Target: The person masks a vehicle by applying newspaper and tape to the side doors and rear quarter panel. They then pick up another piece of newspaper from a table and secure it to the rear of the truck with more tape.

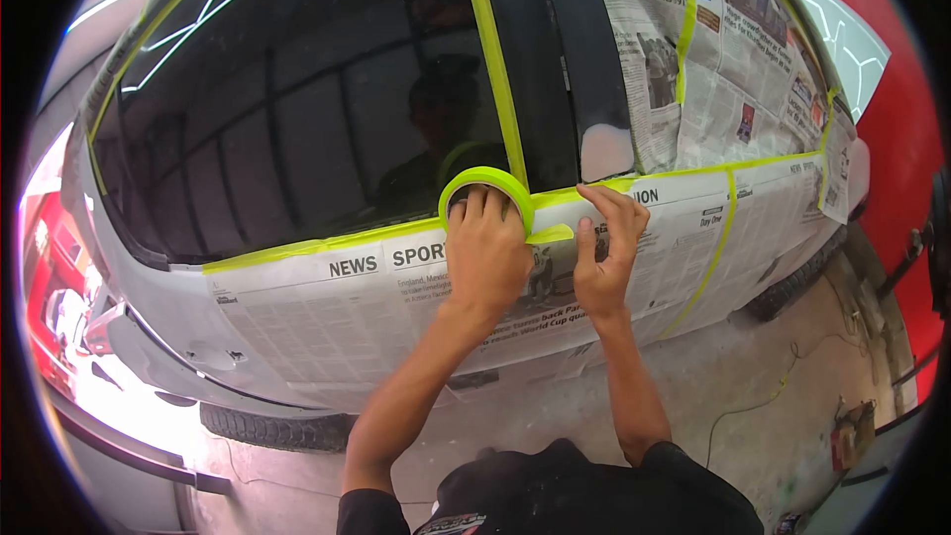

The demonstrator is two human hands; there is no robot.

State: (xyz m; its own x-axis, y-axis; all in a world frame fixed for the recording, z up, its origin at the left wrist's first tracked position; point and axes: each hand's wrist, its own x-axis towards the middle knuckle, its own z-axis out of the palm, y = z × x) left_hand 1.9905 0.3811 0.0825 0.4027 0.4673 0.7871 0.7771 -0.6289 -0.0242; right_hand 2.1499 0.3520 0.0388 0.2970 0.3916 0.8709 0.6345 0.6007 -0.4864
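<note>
My left hand (490, 253) is closed on a roll of yellow-green masking tape (444, 193), its fingers hooked through the ring. The roll rests against the lower edge of the dark car window (297, 109). Just right of it, my right hand (609, 253) has its fingertips at the tape line under the door pillar, with thumb and index finger apart. A short loose flap of tape (551, 235) sticks out between the two hands, close to my right thumb. Newspaper (327, 327) hangs below the window, edged by a tape strip (327, 245).
More newspaper (733, 89) covers the window at the right, held with tape. A pale patch (606, 151) marks the dark pillar's base. Below the car are a tyre (277, 428), the concrete floor (693, 416) and a thin cable (763, 398). A red surface (906, 168) stands at the far right.
</note>
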